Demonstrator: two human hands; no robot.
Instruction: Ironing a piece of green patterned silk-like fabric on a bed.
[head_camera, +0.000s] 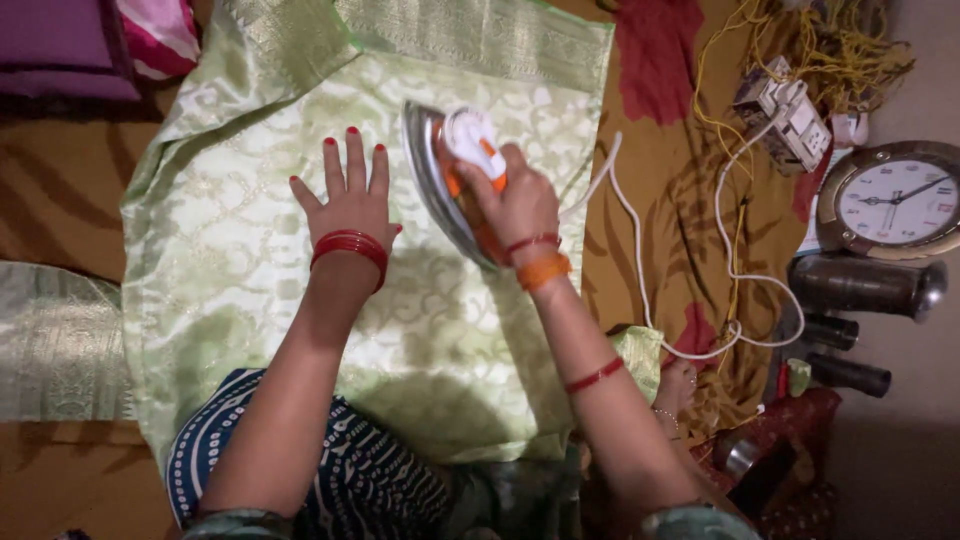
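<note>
Surface: brown floor spread (60, 200) with red flowers, carrying one pale green brocade cloth (230, 270) laid flat.
Irons: one, an orange-and-white electric iron (455, 180), tilted on its edge over the cloth's upper middle.
Right hand (515, 200): clenched round the iron's handle.
Left hand (350, 195): released, fingers spread flat on the cloth, just left of the iron.
Cords: one white cord (640, 270) looping off the cloth's right edge toward one white power strip (785, 115); a tangle of yellow wire (840, 40) lies beside it.
Clocks: one round wall clock (895, 200) at the spread's right edge.
Cylinders: three dark ones (860, 285) below the clock.
Open room: bare cloth toward its left edge; the right side is crowded.
</note>
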